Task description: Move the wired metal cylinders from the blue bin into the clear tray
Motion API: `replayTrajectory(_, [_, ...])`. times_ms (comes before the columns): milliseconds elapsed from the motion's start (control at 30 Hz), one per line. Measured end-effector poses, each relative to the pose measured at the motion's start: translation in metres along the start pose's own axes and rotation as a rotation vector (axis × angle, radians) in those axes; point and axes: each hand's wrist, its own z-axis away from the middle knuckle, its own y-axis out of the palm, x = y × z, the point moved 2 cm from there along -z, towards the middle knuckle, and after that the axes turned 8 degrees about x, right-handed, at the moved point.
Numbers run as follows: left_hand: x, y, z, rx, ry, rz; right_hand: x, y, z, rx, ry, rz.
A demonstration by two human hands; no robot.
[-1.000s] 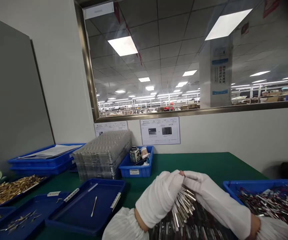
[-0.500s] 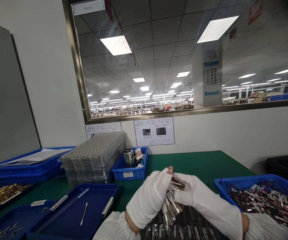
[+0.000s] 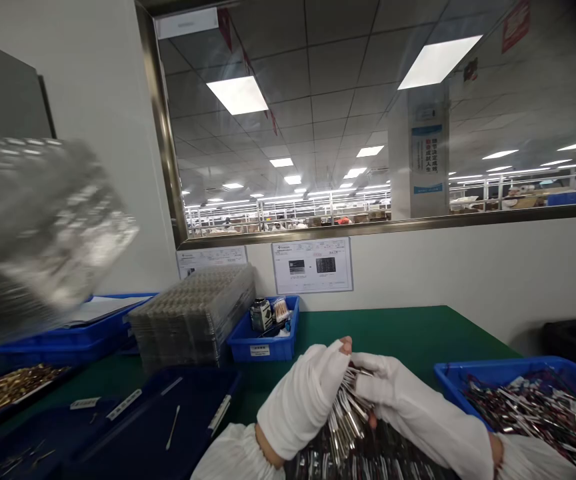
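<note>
My left hand in a white fingerless glove is closed round a bundle of thin silvery metal strips, low in the middle of the view. My right hand, gloved the same way, meets it from the right, its fingers pinched on the top ends of the same bundle. Under both hands lies a heap of similar strips at the bottom edge.
A blurred clear plastic tray is in the air at the left. On the green table stand a stack of clear trays, a small blue bin with a jar, dark blue trays and a blue bin of strips.
A clear plastic tray has come into view at the upper left, blurred by motion. My hands stay together on the bundle, with the fingers shifting slightly along the strip ends.
</note>
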Motion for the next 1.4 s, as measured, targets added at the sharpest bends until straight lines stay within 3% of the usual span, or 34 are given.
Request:
replayTrajectory(167, [-0.001,0.002,0.000,0.044,-0.011,0.044,-0.006,-0.002,0.000,-0.022,0.014,-0.086])
replayTrajectory(700, [-0.002,0.003,0.000,0.092,-0.037,0.073,-0.009,0.002,0.003,-0.102,0.023,-0.023])
replayTrajectory(1000, [-0.003,0.004,0.000,0.096,-0.018,0.069,-0.029,-0.017,-0.008,-0.010,0.124,-0.024])
replayTrajectory(1400, [-0.007,-0.009,-0.002,0.180,-0.051,0.190,-0.006,-0.002,0.002,-0.004,0.143,0.004])
